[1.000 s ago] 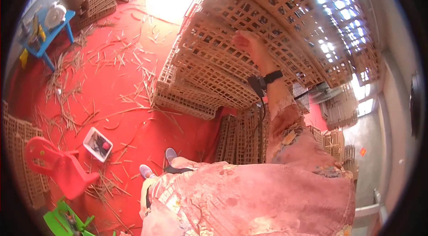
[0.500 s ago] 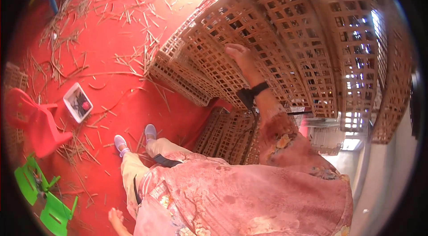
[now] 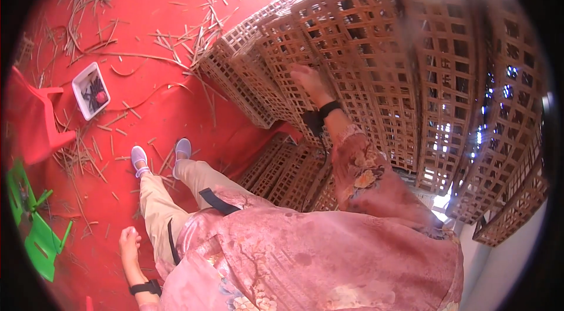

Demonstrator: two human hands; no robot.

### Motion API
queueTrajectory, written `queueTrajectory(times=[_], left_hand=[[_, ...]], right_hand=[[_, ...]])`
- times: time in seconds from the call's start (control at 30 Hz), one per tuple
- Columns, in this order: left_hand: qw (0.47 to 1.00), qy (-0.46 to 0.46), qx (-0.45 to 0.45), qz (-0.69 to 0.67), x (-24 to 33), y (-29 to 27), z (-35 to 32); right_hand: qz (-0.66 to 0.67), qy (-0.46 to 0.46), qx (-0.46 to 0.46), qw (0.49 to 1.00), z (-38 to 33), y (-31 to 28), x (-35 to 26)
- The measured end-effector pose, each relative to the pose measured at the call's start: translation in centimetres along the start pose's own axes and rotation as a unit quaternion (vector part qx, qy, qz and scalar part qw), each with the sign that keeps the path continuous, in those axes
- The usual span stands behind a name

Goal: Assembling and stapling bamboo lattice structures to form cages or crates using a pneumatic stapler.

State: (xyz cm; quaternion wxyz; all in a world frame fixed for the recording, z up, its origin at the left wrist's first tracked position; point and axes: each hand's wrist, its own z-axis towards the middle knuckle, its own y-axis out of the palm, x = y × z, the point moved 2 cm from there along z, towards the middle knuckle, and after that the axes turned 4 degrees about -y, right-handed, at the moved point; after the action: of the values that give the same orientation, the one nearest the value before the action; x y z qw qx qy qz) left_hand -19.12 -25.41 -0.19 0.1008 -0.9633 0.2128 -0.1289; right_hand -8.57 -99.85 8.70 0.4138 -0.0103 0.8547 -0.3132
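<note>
My right hand (image 3: 308,83) is raised against the side of a tall stack of brown woven lattice baskets (image 3: 376,76). Its fingers are stretched out, slightly bent, and nothing shows in them; whether they press on the lattice is hard to tell. A dark band circles that wrist, with a small dark box beside it. My left hand (image 3: 130,243) hangs low beside my left leg, its fingers curled in loosely with nothing visible inside. It touches none of the things around it.
More lattice baskets (image 3: 288,170) lie lower, beyond my right side. Thin strips and sticks (image 3: 91,158) litter the red floor (image 3: 158,111). Left of my feet are a white tub (image 3: 86,99) with dark things and something red, a red plastic chair (image 3: 44,117) and a green plastic chair (image 3: 44,240).
My left hand has come further into view and up, showing its dark wristband. My right hand has shifted slightly left and down along the baskets. The whole view has turned toward the right.
</note>
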Motion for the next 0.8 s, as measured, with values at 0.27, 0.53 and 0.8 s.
queueTrajectory(times=[0.27, 0.53, 0.8], left_hand=[[0.953, 0.083, -0.042, 0.288, 3.0, 5.5, 4.2], [0.929, -0.094, -0.006, 0.358, -1.7, 11.4, 10.8], [0.890, -0.044, 0.010, 0.453, -0.2, 14.2, 6.8]], right_hand=[[0.032, -0.022, 0.122, 0.992, 1.4, 0.5, 2.8], [-0.038, -0.066, 0.238, 0.968, 2.6, 4.4, 4.6], [-0.115, 0.057, 0.057, 0.990, 10.5, 4.4, 12.9]])
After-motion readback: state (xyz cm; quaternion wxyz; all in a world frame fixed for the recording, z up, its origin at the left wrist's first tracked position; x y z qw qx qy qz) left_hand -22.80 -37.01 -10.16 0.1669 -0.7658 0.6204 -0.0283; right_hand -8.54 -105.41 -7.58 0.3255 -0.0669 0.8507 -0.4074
